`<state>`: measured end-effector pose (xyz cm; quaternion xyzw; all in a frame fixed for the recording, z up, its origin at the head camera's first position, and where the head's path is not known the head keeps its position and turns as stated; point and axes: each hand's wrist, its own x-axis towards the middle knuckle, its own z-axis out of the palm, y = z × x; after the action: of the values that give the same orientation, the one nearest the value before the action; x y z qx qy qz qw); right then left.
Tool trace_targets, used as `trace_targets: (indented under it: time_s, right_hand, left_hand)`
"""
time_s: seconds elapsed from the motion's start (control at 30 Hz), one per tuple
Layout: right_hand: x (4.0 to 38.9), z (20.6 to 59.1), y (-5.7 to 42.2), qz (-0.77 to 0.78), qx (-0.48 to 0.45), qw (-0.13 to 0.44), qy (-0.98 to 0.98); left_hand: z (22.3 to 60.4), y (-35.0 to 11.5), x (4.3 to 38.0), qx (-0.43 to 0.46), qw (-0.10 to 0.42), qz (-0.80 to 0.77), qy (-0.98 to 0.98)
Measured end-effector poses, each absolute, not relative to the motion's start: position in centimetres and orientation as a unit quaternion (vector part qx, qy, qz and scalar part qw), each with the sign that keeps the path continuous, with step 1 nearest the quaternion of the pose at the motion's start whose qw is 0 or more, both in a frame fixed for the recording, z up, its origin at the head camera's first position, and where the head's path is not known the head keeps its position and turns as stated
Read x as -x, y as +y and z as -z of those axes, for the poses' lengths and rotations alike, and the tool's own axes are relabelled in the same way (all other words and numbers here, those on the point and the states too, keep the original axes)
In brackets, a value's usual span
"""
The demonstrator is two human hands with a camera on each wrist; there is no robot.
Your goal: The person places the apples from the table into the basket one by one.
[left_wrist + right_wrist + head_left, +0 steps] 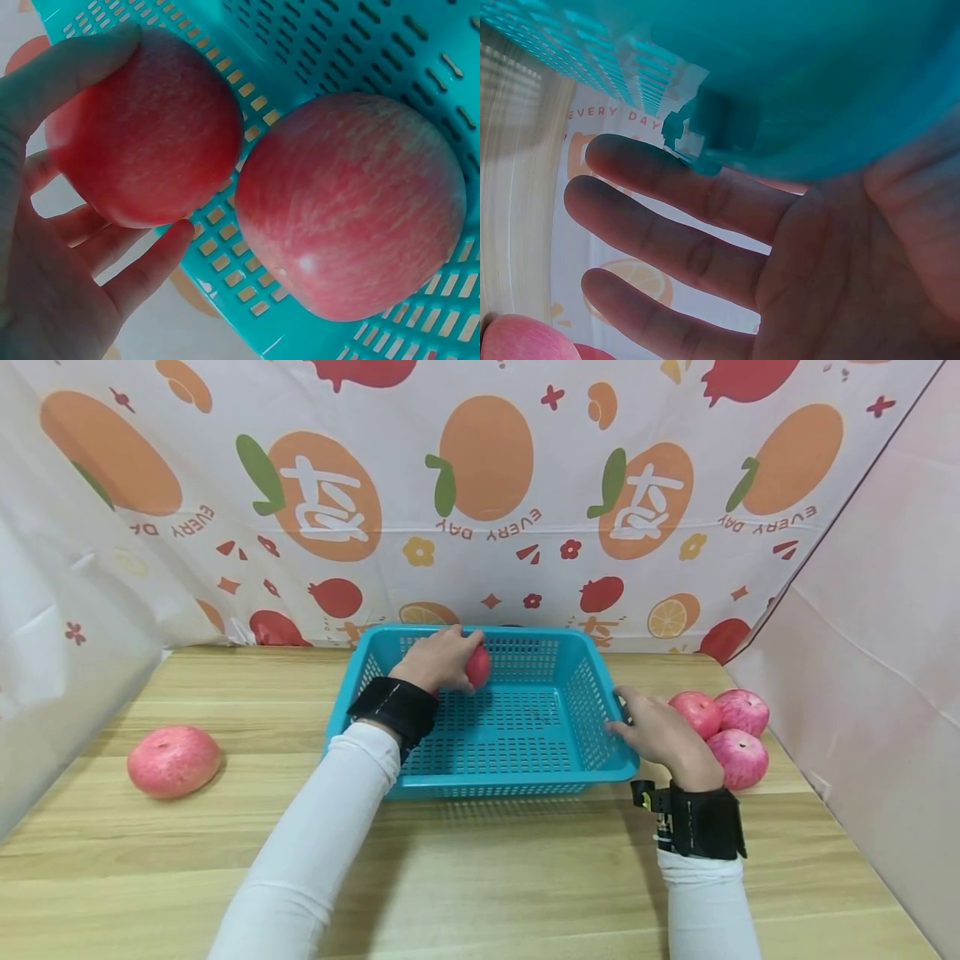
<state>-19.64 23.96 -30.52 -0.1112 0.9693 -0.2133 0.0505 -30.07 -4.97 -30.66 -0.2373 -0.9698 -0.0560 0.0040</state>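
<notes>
A turquoise plastic basket (487,781) with slotted walls stands on the table. Over its back left part, my left hand (438,658) grips a red apple (477,667), thumb on one side and fingers round the other. Beside that apple in the left wrist view, a second apple (352,206) lies in the basket; my wrist mostly hides it in the head view. At the basket's right rim, my right hand (663,731) holds on with the thumb over the edge. Its other fingers (667,247) stretch along the outside, below the rim.
Three apples (738,758) sit close together on the table, just right of my right hand. A single pink apple (173,762) lies far left on the wooden table (510,893). Behind the basket hangs a fruit-printed curtain (405,485); a pale wall (885,635) borders the right side.
</notes>
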Motion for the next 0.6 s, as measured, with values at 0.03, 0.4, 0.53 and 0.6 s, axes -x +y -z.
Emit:
trace_targets:
  time_s: [0.03,0.4,0.53,0.6]
  right_hand:
    - [19.65,30.52,23.96,0.213,0.111,0.051,0.969]
    - [19.66,30.46,23.89,0.211,0.108,0.053,0.97]
    - [19.65,30.47,23.9,0.211,0.108,0.054,0.97]
    - [19.65,30.46,23.91,0.211,0.107,0.056,0.97]
  left_hand:
    - [30.69,-4.97,30.09,0.238,0.004,0.055,-0.97]
    - [31.02,-4.61,30.15,0.261,-0.005,0.029,-0.965]
    - [31.15,-4.53,30.15,0.264,-0.014,0.02,-0.964]
    - [31.23,-4.5,30.15,0.261,-0.023,0.022,-0.965]
